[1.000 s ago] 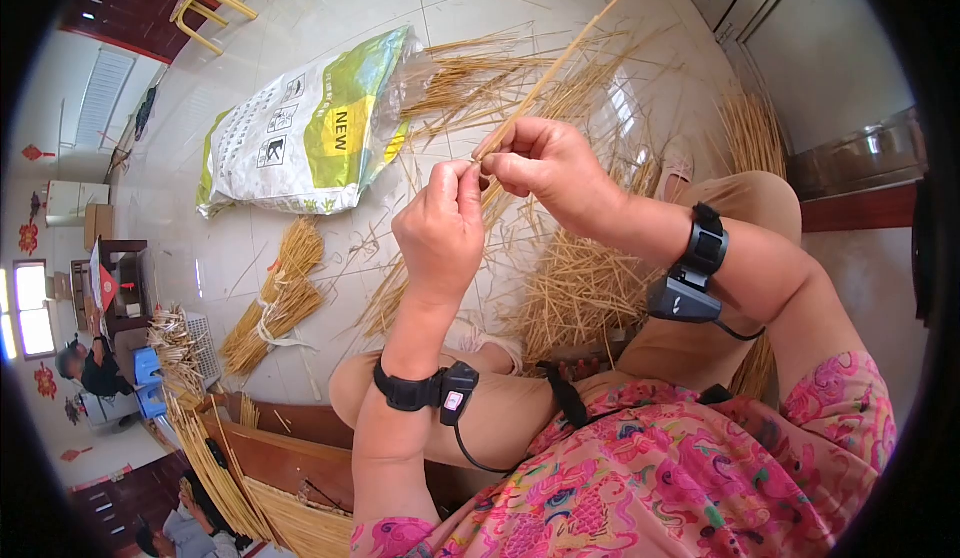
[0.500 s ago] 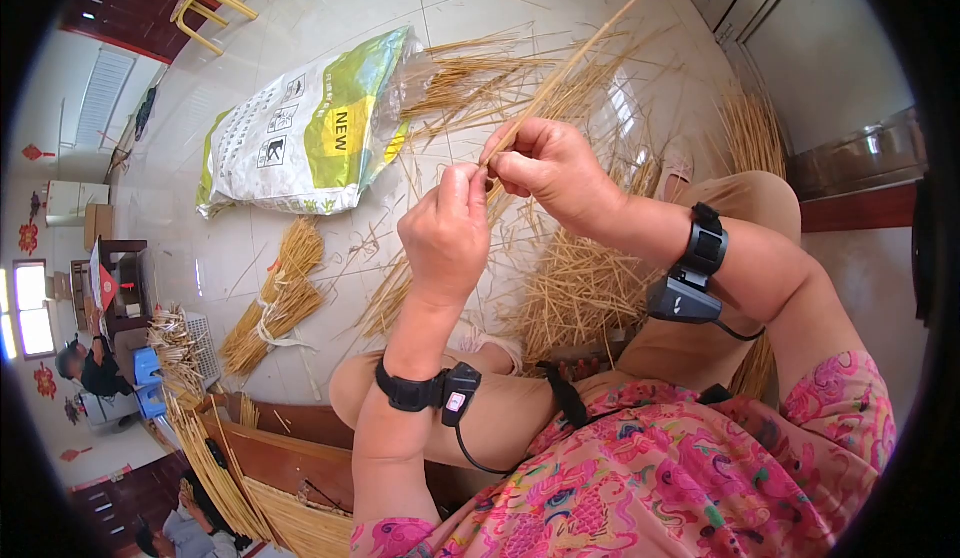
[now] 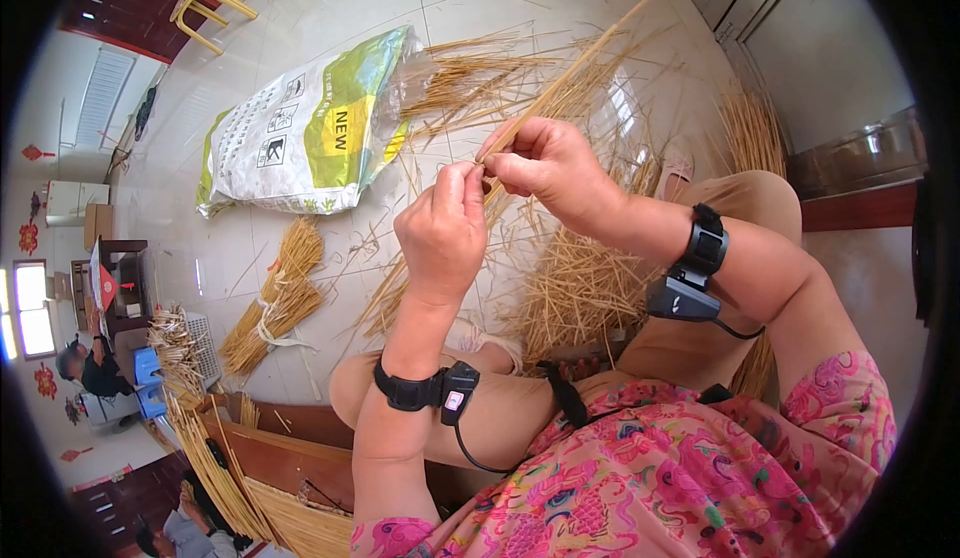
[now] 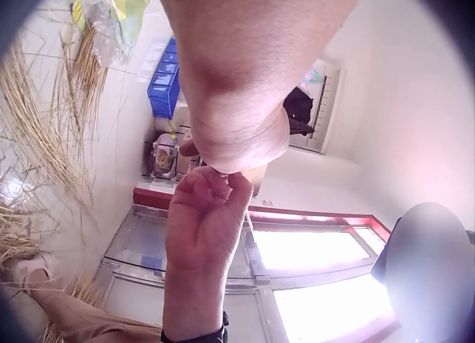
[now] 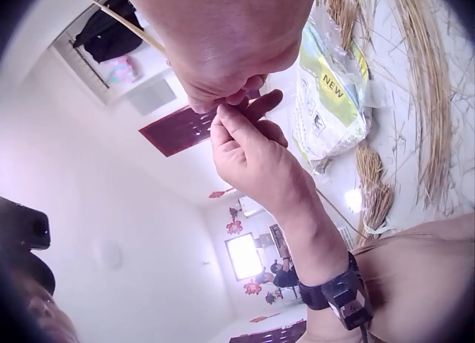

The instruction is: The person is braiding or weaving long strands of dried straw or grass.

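Note:
Both hands meet in front of the body in the head view. My right hand (image 3: 550,170) pinches a long, thin straw stalk (image 3: 628,19) between thumb and curled fingers. From there the stalk slants up and to the right, its tip beyond the hand. Fingertips of my left hand (image 3: 442,230) pinch the stalk's near end, right against the right fingertips. The right wrist view shows part of the stalk (image 5: 119,20) behind the right hand. In the left wrist view the left hand's heel hides most of the pinch, with the right hand (image 4: 200,224) beyond.
A white and green sack (image 3: 290,133) lies on the tiled floor. Loose straw (image 3: 580,293) is heaped near the feet, and tied straw bundles (image 3: 275,298) lie at left. More stalks (image 3: 755,138) stand by the cabinet. A wooden bench (image 3: 280,458) is at lower left.
The stalk's far tip has shifted a little to the right. The left hand moved slightly right and then back; the right hand stays nearly in place, both still pinching.

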